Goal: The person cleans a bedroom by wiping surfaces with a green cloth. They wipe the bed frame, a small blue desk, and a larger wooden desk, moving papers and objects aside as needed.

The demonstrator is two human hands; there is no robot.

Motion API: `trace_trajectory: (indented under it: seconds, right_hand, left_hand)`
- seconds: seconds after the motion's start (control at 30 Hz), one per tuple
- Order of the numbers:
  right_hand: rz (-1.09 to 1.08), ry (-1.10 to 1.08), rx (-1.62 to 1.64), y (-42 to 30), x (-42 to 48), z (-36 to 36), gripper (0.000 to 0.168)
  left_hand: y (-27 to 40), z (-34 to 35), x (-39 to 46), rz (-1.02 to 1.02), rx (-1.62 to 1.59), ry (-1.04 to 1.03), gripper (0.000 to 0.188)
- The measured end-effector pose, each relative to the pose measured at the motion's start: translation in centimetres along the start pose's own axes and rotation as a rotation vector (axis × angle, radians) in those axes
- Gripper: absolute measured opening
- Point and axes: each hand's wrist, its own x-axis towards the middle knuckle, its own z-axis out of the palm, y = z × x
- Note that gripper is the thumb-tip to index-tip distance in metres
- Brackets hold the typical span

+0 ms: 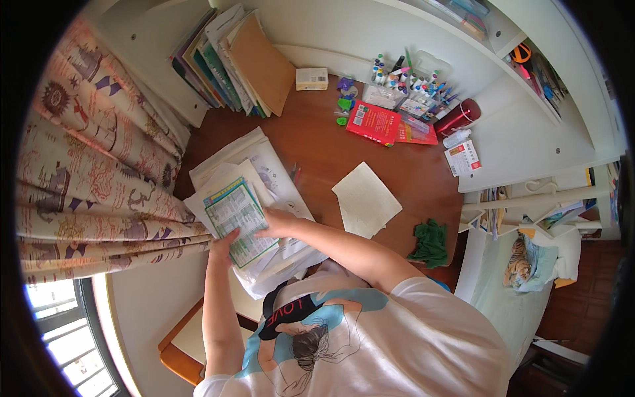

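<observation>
My left hand (225, 246) grips the lower left edge of a green-bordered printed sheet (238, 218), its thumb on top. At the sheet's right side is my right hand (278, 223), thumb and fingers on the edge. A blue and yellow sheet (232, 190) shows just behind the green-bordered one. Beneath them lies a slanted pile of loose papers and plastic sleeves (285, 196) on the brown desk. A lined paper sheet (367, 198) rests by itself to the right of the pile.
Folders (263, 59) lean at the back left, near a small box (311, 79). Markers (392, 79), a red book (373, 123) and a red thermos (459, 116) stand or lie at the back right. A green cloth (430, 243) lies at the right edge; a patterned curtain (109, 173) hangs left.
</observation>
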Motion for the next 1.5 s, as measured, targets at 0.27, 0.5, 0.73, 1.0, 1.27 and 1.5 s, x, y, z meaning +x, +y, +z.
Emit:
trace_trajectory:
  seconds: [0.27, 0.5, 0.73, 1.0, 1.27, 1.5]
  right_hand:
    - [0.190, 1.222, 0.071, 10.1, -1.6, -16.8, 0.025]
    - [0.733, 1.137, 0.271, 25.4, -2.1, -25.9, 0.075]
    - [0.778, 0.922, 0.936, 20.2, -2.4, -27.6, 0.062]
    - [0.075, 1.076, 0.870, 11.5, -5.1, -25.0, 0.031]
    - [0.008, 1.047, -0.125, 2.3, 4.3, -26.0, 0.038]
    - [0.079, 0.938, -0.289, -2.5, 16.4, -24.6, 0.046]
  left_hand:
    - [4.3, 0.7, -4.2, 0.275, -0.068, -0.019, 0.040]
    - [8.3, 1.1, -6.7, 0.384, 0.008, -0.063, 0.043]
    - [5.6, -1.0, -4.5, 0.365, -0.056, 0.019, 0.041]
    - [4.6, -0.9, -3.0, 0.200, -0.076, 0.107, 0.039]
    - [1.0, -2.6, -0.6, 0.183, -0.097, 0.126, 0.038]
    - [1.4, -0.3, -1.3, 0.209, -0.093, 0.147, 0.038]
